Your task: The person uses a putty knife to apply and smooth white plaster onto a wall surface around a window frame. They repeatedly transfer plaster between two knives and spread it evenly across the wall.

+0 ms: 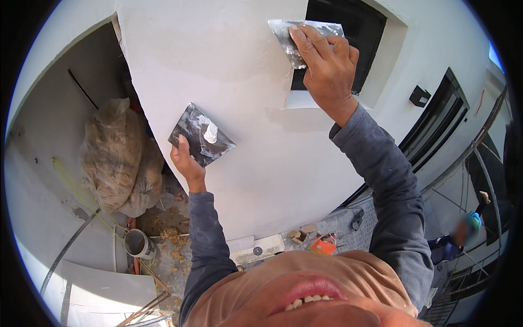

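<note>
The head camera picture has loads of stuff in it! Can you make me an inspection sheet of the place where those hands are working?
Surface: pale wall, with faint darker patches.
Things in hand: dark plate bearing a white paste blob; metal scraper, smeared white.
Clutter: filled plastic bags at left; bucket below them; orange item on the floor, too small to identify.
Grips: left grip holds the plate by its edge; right grip holds the scraper, fingers over its face.
Cables: yellow-green cord at left; whether it is electrical, I cannot tell.
Surroundings: dark window by the scraper; another person at lower right.
</note>
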Available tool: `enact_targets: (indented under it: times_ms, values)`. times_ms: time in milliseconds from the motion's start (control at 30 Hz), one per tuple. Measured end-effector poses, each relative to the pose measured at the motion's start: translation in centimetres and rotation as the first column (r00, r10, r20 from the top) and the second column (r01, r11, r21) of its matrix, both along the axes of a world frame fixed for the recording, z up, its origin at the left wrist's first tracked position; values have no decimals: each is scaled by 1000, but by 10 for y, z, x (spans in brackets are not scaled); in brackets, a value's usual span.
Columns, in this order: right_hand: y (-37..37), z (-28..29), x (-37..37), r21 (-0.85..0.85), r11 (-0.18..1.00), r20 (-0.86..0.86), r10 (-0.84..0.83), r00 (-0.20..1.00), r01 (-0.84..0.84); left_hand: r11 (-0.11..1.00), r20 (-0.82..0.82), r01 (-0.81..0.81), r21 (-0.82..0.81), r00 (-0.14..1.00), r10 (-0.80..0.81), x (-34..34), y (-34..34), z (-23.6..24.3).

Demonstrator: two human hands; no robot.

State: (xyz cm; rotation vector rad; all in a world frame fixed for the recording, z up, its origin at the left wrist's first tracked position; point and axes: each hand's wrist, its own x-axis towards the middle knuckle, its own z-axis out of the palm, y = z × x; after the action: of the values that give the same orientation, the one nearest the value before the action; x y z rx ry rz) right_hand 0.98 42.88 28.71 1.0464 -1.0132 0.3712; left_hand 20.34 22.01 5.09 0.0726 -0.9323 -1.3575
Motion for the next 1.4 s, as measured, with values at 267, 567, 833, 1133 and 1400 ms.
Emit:
enact_targets:
  times_ms: [267, 567, 833, 1133, 1400]
  values:
    - [-39, 105, -10, -173, 985, -85, -27, 996, 12, 1000, -6, 12, -2, 1000, -12, -1, -1, -1]
    - [-21, -12, 7, 198, 968, -99, -137, 986, 155, 1000, -10, -10, 10, 1000, 10, 0, -1, -3]
    - [-34, 122, -13, -115, 993, -110, -38, 993, 26, 999, 16, -54, 2, 998, 54, 0, 2, 2]
    - [-47, -8, -14, 78, 995, -16, -61, 998, 62, 999, 7, -8, 35, 1000, 8, 2, 0, 0]
    - [-9, -66, 30, 300, 954, 184, -43, 982, -14, 1000, -23, -12, -3, 1000, 12, 1, 1, 1]
